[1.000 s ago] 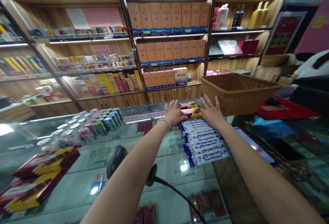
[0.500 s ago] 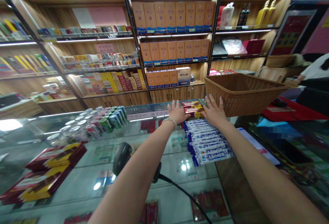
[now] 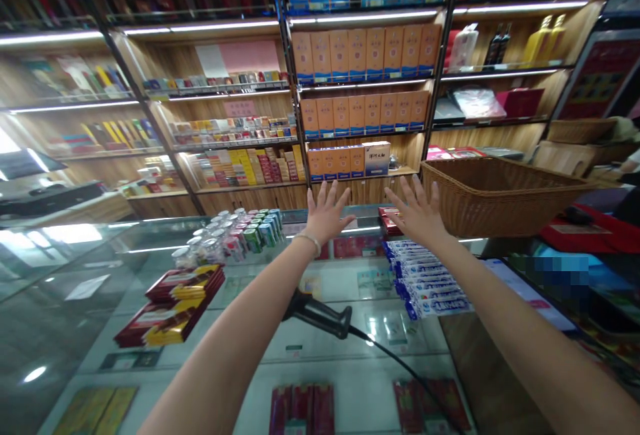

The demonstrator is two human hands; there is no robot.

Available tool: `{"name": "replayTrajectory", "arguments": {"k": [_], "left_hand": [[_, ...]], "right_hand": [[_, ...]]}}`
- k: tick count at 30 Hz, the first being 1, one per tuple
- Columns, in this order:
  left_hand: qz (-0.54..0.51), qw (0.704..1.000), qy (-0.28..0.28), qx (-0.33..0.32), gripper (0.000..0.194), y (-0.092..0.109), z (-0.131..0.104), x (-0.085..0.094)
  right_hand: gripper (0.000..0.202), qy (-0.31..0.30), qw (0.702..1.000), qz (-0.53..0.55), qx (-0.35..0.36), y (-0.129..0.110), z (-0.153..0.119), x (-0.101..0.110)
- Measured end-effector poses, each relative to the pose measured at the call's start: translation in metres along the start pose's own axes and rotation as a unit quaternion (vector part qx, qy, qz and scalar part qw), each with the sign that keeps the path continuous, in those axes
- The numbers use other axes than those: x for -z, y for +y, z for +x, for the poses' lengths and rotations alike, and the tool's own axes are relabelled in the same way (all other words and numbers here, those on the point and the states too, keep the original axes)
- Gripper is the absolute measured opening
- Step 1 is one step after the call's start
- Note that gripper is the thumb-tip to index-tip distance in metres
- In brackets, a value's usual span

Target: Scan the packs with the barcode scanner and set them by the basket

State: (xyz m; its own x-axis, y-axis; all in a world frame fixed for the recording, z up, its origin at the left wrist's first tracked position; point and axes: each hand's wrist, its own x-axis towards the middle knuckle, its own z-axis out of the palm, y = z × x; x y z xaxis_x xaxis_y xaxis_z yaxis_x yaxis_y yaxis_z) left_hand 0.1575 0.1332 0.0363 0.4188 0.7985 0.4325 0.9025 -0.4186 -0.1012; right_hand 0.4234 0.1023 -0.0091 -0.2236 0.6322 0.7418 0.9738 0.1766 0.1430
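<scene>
My left hand [image 3: 327, 214] is raised above the far part of the glass counter [image 3: 320, 282], fingers spread, holding nothing. My right hand [image 3: 417, 215] is likewise spread and empty, in front of the small red packs [image 3: 387, 220], which it partly hides. Whether it touches them I cannot tell. Below my right hand lies a row of blue-and-white wrapped sticks [image 3: 430, 285]. Just right of that hand stands a brown wicker basket [image 3: 505, 198]. Under my left forearm lies a black handheld barcode scanner [image 3: 323, 315], its cable running towards the lower right.
Stacks of red-and-yellow packs [image 3: 175, 302] lie on the left of the counter. Behind them are clear-lidded containers and small green and blue packs [image 3: 260, 232]. A phone-like screen [image 3: 530, 292] lies at the right. Shelves of orange boxes [image 3: 365, 52] line the back wall.
My left hand has lifted away from the red-and-yellow packs and moved leftward. My right hand has spread its fingers over the packs. The view has turned left.
</scene>
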Motion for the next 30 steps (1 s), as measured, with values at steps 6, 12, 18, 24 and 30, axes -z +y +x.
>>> {"name": "replayTrajectory", "arguments": {"k": [6,12,18,24,30], "left_hand": [[0.008,0.999,0.048,0.021,0.072,-0.034,-0.032,0.023],[0.023,0.995,0.088,0.043,0.062,-0.063,-0.073,0.060],[0.035,0.989,0.129,0.062,0.051,-0.097,-0.118,0.089],[0.040,0.982,0.163,0.085,0.046,-0.124,-0.155,0.095],[0.048,0.975,0.188,0.106,0.041,-0.144,-0.183,0.083]], "right_hand": [[0.064,-0.002,1.000,0.016,0.004,-0.044,0.019,0.013],[0.054,0.018,0.999,0.034,0.003,-0.094,0.028,0.037],[0.047,0.038,0.997,0.060,-0.005,-0.150,0.029,0.063],[0.047,0.048,0.995,0.083,-0.019,-0.193,0.022,0.075],[0.044,0.075,0.993,0.089,-0.029,-0.217,0.000,0.066]]}}
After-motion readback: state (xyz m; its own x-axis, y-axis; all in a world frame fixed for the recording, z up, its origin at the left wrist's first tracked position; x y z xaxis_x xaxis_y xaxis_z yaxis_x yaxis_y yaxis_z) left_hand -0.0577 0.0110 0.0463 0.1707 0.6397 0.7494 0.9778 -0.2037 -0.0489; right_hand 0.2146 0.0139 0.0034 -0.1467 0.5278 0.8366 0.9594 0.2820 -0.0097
